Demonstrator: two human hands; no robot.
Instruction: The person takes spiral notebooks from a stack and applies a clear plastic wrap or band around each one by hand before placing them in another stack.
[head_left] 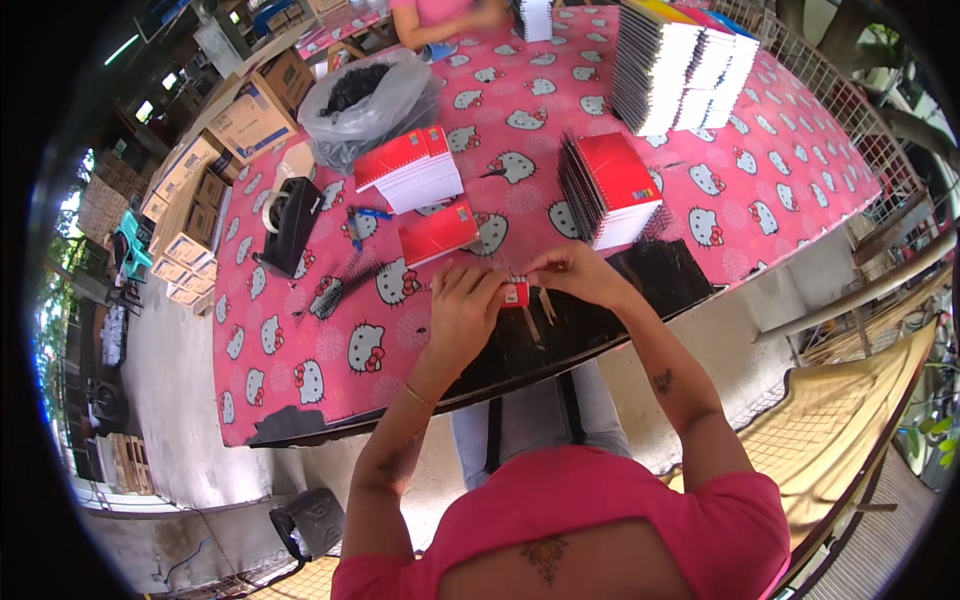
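A small red-covered piece (516, 294), most of it hidden by my fingers, is at the near edge of the table. My left hand (464, 305) grips its left side, fingers pressed together. At its upper right corner the fingers of my right hand (575, 274) are pinched; what they hold is too small to make out. Just beyond my left hand lies a single red notebook (438, 235). Behind that is a stack of red notebooks (412, 175) with white page edges. Another red stack (612, 190), with black spiral wire along its side, stands beyond my right hand.
Black spiral coils (345, 293), a blue-handled tool (370, 213) and a black tape dispenser (293, 225) lie to the left. Farther back are a plastic bag (375, 125), cardboard boxes (245, 118) and tall notebook stacks (672, 75). Across the table sits another person (445, 22).
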